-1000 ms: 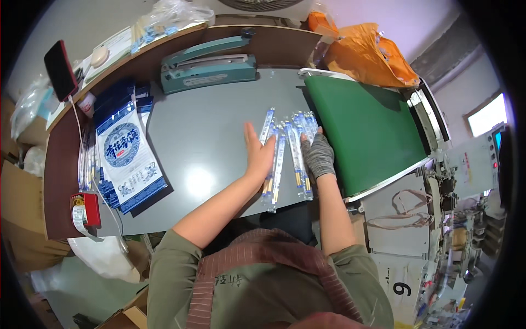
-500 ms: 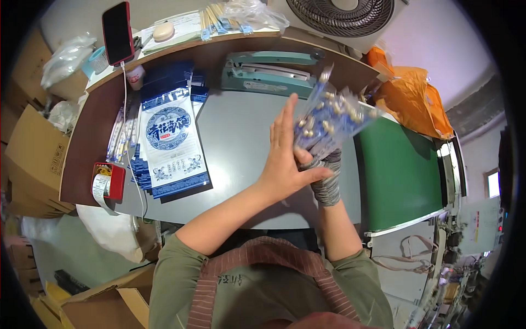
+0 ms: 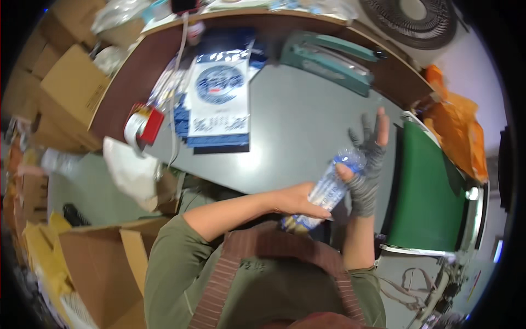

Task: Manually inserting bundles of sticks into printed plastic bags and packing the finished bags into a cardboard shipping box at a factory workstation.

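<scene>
My bare left hand [image 3: 298, 200] grips a clear plastic pack of chopsticks [image 3: 329, 189] with blue and white printing, just over the table's near edge. The pack slants, its pale stick ends toward my apron and its crinkled clear end toward my right hand [image 3: 368, 170]. That hand wears a grey striped fingerless glove. Its fingers are stretched apart, and the thumb lies against the pack's upper end. Flat blue and white printed bags [image 3: 219, 118] lie stacked on the grey table [image 3: 274, 126], left of both hands.
A teal bag sealer [image 3: 329, 63] stands at the back of the table. Right of it are a green belt surface [image 3: 430, 189] and an orange bag [image 3: 457, 126]. A red box [image 3: 153, 127] sits at the left edge, near a white cable. An open carton [image 3: 98, 268] stands lower left.
Both hands have brought the pack down and nearer my body. It has turned from stick ends up to stick ends toward me. My right fingers have spread. The view has also shifted.
</scene>
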The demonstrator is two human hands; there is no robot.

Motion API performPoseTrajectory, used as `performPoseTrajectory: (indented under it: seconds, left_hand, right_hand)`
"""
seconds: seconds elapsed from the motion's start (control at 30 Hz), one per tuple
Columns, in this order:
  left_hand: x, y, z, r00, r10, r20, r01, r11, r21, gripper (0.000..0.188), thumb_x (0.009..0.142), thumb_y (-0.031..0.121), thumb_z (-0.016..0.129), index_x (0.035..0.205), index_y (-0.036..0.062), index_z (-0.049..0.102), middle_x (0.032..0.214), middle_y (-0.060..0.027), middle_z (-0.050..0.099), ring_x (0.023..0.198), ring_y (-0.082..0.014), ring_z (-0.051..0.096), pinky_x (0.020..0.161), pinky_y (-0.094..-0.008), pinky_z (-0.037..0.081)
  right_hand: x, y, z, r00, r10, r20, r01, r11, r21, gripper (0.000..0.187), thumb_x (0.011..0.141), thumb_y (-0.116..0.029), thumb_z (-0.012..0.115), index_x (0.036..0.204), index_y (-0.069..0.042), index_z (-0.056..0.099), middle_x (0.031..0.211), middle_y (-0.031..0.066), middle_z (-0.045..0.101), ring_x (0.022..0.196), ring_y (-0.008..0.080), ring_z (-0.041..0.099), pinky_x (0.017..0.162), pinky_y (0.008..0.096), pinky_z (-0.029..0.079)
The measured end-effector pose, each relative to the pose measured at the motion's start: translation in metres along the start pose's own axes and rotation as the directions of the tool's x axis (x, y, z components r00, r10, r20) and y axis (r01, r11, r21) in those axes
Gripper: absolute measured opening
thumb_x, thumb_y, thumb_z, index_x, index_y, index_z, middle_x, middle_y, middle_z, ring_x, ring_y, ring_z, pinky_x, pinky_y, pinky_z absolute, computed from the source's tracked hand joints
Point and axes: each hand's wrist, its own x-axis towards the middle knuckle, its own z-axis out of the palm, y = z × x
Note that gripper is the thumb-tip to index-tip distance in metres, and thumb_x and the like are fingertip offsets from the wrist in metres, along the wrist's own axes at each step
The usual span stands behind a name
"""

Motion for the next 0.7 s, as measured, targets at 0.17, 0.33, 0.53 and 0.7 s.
performPoseTrajectory:
  seconds: [0.17, 0.33, 0.53, 0.7]
  left_hand:
    - [-0.055, -0.008, -0.007, 0.982, -0.037, -0.184, 0.088, 0.956, 0.28, 0.03, 0.087, 0.024, 0.07, 0.106, 0.0014, 0.061, 0.094, -0.0082, 0.067, 0.089, -0.0167, 0.062, 0.079, -0.0326, 0.05]
    - [-0.145, 0.037, -0.075, 0.653, 0.683, -0.328, 0.516, -0.084, 0.852, 0.045, 0.074, 0.005, 0.067, 0.118, 0.0006, 0.056, 0.118, -0.0151, 0.057, 0.11, -0.0347, 0.055, 0.09, -0.0402, 0.048]
    - [-0.168, 0.046, -0.142, 0.631, 0.673, -0.385, 0.525, -0.005, 0.851, 0.028, 0.075, 0.002, 0.069, 0.103, 0.0027, 0.061, 0.089, -0.011, 0.064, 0.081, -0.0306, 0.063, 0.071, -0.0375, 0.05]
    - [-0.143, 0.083, -0.154, 0.67, 0.422, -0.611, 0.376, 0.517, 0.769, 0.019, 0.082, 0.008, 0.07, 0.096, 0.0002, 0.06, 0.072, -0.0143, 0.057, 0.062, -0.0208, 0.05, 0.06, -0.0319, 0.043]
  right_hand:
    - [-0.06, 0.056, -0.012, 0.45, 0.641, 0.622, -0.847, 0.527, 0.07, 0.043, 0.077, -0.03, 0.076, 0.105, -0.001, 0.062, 0.099, 0.0128, 0.066, 0.088, 0.0217, 0.065, 0.079, 0.0365, 0.053]
    - [-0.068, 0.042, -0.003, 0.478, 0.794, 0.374, -0.877, 0.407, 0.257, 0.025, 0.076, -0.025, 0.075, 0.082, -0.005, 0.06, 0.076, 0.009, 0.063, 0.069, 0.0199, 0.063, 0.066, 0.0339, 0.055]
    - [-0.064, 0.041, 0.011, 0.465, 0.795, 0.39, -0.883, 0.387, 0.264, 0.023, 0.077, -0.023, 0.074, 0.082, -0.005, 0.061, 0.077, 0.0078, 0.063, 0.069, 0.0174, 0.063, 0.065, 0.0325, 0.055]
    - [-0.07, 0.036, 0.004, 0.51, 0.765, 0.394, -0.859, 0.422, 0.291, 0.026, 0.079, -0.028, 0.074, 0.082, -0.005, 0.062, 0.077, 0.0085, 0.065, 0.069, 0.0173, 0.065, 0.063, 0.0312, 0.055]
